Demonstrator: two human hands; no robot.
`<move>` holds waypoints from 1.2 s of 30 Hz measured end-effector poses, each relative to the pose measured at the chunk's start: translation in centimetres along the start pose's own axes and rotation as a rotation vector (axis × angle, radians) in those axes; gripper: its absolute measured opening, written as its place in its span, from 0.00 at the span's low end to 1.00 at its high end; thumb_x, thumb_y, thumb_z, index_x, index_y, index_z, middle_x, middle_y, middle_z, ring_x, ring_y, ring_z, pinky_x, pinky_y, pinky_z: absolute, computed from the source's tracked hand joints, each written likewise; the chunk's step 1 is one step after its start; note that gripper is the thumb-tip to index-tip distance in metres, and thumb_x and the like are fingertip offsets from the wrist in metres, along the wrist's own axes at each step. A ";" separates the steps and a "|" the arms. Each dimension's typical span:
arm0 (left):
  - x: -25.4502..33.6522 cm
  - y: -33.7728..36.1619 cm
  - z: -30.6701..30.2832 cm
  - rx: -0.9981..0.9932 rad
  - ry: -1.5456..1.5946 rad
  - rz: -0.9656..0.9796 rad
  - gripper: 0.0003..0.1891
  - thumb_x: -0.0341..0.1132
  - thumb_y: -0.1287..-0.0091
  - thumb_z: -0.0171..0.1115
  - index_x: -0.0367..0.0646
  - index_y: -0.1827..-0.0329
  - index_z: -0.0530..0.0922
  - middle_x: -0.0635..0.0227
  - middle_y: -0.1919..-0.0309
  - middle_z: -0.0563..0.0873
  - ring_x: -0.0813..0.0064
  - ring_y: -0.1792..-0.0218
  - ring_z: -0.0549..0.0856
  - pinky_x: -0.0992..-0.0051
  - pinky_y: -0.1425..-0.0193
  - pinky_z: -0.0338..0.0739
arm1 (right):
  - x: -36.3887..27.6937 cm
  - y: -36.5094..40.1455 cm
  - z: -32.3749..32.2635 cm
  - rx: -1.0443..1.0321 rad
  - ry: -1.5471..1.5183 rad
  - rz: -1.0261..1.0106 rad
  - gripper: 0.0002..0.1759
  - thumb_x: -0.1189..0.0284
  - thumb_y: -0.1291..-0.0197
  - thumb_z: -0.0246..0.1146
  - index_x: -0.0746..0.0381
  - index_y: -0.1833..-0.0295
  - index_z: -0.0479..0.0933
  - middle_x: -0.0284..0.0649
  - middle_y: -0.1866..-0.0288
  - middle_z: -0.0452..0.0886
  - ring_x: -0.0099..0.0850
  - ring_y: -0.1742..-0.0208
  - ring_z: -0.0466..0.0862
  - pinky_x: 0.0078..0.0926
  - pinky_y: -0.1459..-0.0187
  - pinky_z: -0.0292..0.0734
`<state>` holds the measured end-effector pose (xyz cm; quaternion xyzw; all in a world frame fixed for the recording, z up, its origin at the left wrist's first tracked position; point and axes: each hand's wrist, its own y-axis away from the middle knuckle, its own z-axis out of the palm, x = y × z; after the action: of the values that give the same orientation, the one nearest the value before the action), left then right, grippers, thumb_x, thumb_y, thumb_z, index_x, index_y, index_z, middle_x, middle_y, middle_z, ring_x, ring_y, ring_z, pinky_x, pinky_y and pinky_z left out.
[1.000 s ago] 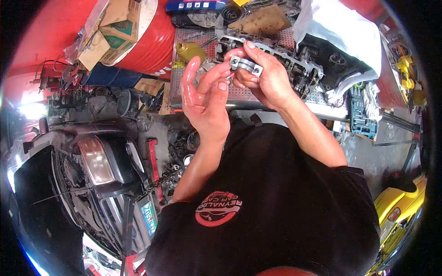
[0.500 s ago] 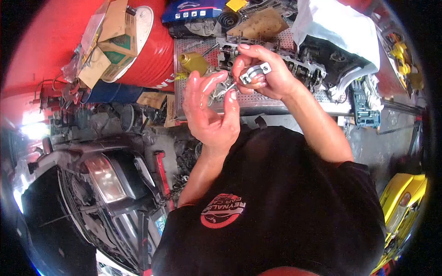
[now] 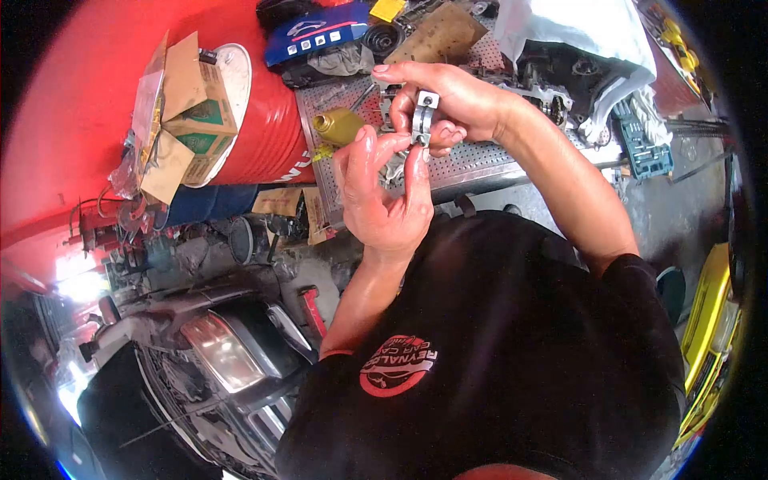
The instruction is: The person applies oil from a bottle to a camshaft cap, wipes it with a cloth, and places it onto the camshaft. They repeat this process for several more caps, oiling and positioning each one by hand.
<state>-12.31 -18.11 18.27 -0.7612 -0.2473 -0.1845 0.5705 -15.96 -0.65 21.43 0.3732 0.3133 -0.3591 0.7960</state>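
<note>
My right hand (image 3: 464, 104) is closed around a small silver bearing cap (image 3: 424, 116), an arched metal piece with a hole at each end. The cap stands nearly upright over the workbench. From below, my left hand (image 3: 388, 200) pinches with thumb and index finger at the cap's lower end. Its other fingers are curled, and both hands look wet or oily. Any small part between the left fingertips is too small to make out. Behind my hands an engine cylinder head (image 3: 552, 100) lies on the bench, partly hidden.
The perforated metal bench (image 3: 484, 164) carries a yellow-green bottle (image 3: 336, 126), a blue box (image 3: 316, 36) and a teal socket case (image 3: 646, 152). A red drum (image 3: 268, 120) with an open carton (image 3: 196, 120) stands left. Cars with a headlight (image 3: 228, 348) and yellow bodywork (image 3: 708, 320) flank me.
The bearing cap has turned from lying slanted to nearly upright. My left fingertips have come up to its lower end. The whole view has tilted somewhat.
</note>
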 end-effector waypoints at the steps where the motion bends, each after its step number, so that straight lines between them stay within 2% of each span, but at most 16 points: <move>1: -0.2 -0.1 -0.1 -0.011 0.007 0.008 0.37 0.11 0.41 0.67 0.28 0.27 0.62 0.52 0.50 0.81 0.68 0.54 0.85 0.70 0.45 0.81 | -0.1 -0.1 0.1 0.017 -0.002 0.006 0.36 0.39 0.32 0.55 0.63 0.74 0.79 0.29 0.92 0.63 0.17 0.93 0.58 0.18 0.87 0.53; 6: -1.3 -0.5 -0.1 -0.040 0.028 0.031 0.36 0.11 0.41 0.67 0.27 0.28 0.62 0.53 0.51 0.81 0.69 0.54 0.85 0.71 0.45 0.80 | -0.4 0.0 0.3 0.086 0.011 0.030 0.36 0.38 0.33 0.56 0.62 0.74 0.78 0.30 0.91 0.66 0.17 0.93 0.58 0.18 0.87 0.53; 9: -1.5 -0.9 0.2 -0.043 0.063 0.047 0.36 0.11 0.41 0.67 0.27 0.29 0.62 0.53 0.50 0.81 0.69 0.54 0.84 0.71 0.45 0.80 | -0.3 -0.4 -0.4 0.030 -0.053 0.067 0.36 0.39 0.33 0.56 0.62 0.75 0.78 0.31 0.91 0.66 0.17 0.93 0.59 0.18 0.87 0.54; 12: -1.8 -1.1 0.3 -0.055 0.063 0.080 0.36 0.11 0.41 0.67 0.27 0.29 0.62 0.52 0.50 0.80 0.69 0.55 0.85 0.71 0.46 0.81 | 0.1 -0.9 -1.1 -0.109 -0.174 0.096 0.35 0.41 0.31 0.55 0.63 0.75 0.78 0.31 0.92 0.66 0.17 0.93 0.59 0.18 0.87 0.55; 14: -2.0 -1.1 0.5 -0.049 0.057 0.126 0.36 0.11 0.41 0.67 0.27 0.29 0.61 0.52 0.51 0.80 0.68 0.55 0.85 0.70 0.46 0.81 | 0.3 -1.1 -1.3 -0.123 -0.153 0.041 0.34 0.43 0.30 0.54 0.63 0.75 0.79 0.31 0.92 0.66 0.17 0.93 0.58 0.19 0.87 0.54; 17: -2.7 -0.9 1.1 0.037 0.087 0.105 0.36 0.16 0.43 0.72 0.30 0.30 0.66 0.56 0.60 0.86 0.65 0.57 0.81 0.71 0.53 0.79 | 0.2 -1.1 -1.3 -0.135 -0.155 0.027 0.34 0.46 0.28 0.53 0.64 0.74 0.80 0.31 0.91 0.66 0.17 0.93 0.56 0.19 0.87 0.53; 21: -2.5 -0.9 0.7 -0.052 0.086 0.117 0.37 0.10 0.40 0.65 0.27 0.28 0.59 0.51 0.52 0.81 0.67 0.55 0.85 0.70 0.46 0.81 | -0.1 -1.0 -1.3 -0.152 -0.124 0.027 0.33 0.46 0.28 0.53 0.64 0.74 0.80 0.30 0.91 0.64 0.18 0.93 0.56 0.19 0.87 0.53; 26: -2.5 -0.7 0.7 -0.038 0.120 0.042 0.36 0.11 0.39 0.65 0.27 0.28 0.59 0.51 0.52 0.82 0.67 0.54 0.85 0.69 0.44 0.80 | 0.0 -0.5 -0.8 -0.001 -0.085 0.023 0.32 0.45 0.29 0.54 0.63 0.72 0.79 0.29 0.92 0.64 0.18 0.93 0.57 0.19 0.87 0.54; 29: -2.7 -0.5 1.5 0.069 0.217 -0.005 0.35 0.12 0.42 0.69 0.27 0.30 0.64 0.51 0.54 0.83 0.66 0.56 0.83 0.72 0.49 0.82 | 0.1 -0.2 -0.7 0.069 -0.059 0.034 0.31 0.44 0.30 0.55 0.62 0.71 0.79 0.28 0.91 0.64 0.18 0.93 0.57 0.20 0.86 0.56; 36: -2.6 0.4 1.3 0.044 0.180 -0.088 0.36 0.12 0.39 0.65 0.29 0.27 0.60 0.52 0.52 0.82 0.67 0.52 0.85 0.70 0.43 0.80 | 0.0 0.4 -0.1 0.188 0.007 0.029 0.28 0.46 0.31 0.57 0.62 0.66 0.79 0.29 0.90 0.64 0.18 0.92 0.58 0.21 0.83 0.61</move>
<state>-14.23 -17.34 16.11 -0.7172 -0.2322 -0.2719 0.5982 -15.63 -0.39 21.49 0.4519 0.2756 -0.3741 0.7615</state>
